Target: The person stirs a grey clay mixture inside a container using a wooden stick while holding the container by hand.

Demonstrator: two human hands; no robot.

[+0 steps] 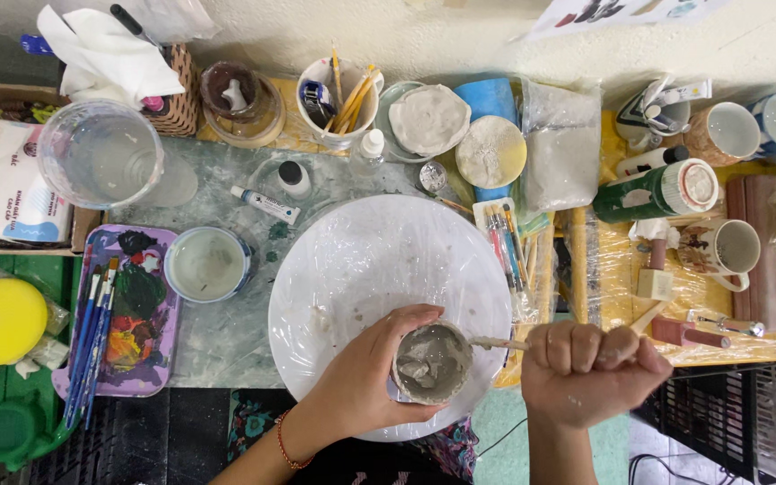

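Cluttered with craft supplies, the worktable (226, 341) is lying under the head camera, a pale wall running along its far edge; the left hand (365, 377) is curling around a small cup (431, 362) of grey, lumpy paste, fingers wrapping its far side and thumb closing on the near rim, holding it over the near edge of a big white plate (361, 269) covered in clear film; the right hand (586, 368) is closing into a tight fist around a thin stick (496, 342), whose tip is reaching the cup's right rim; to my eye the paste is being stirred, and doing it well seems to call for keeping the cup steady over the plate, scraping the wall and pressing the lumps out; further out, a blue-rimmed bowl (207, 263) of cloudy water is sitting left of the plate, a purple paint palette (132, 305) with blue-handled brushes (92, 332) beside it, a clear measuring jug (101, 154) behind; brushes on a tray (505, 238) are lying right of the plate.
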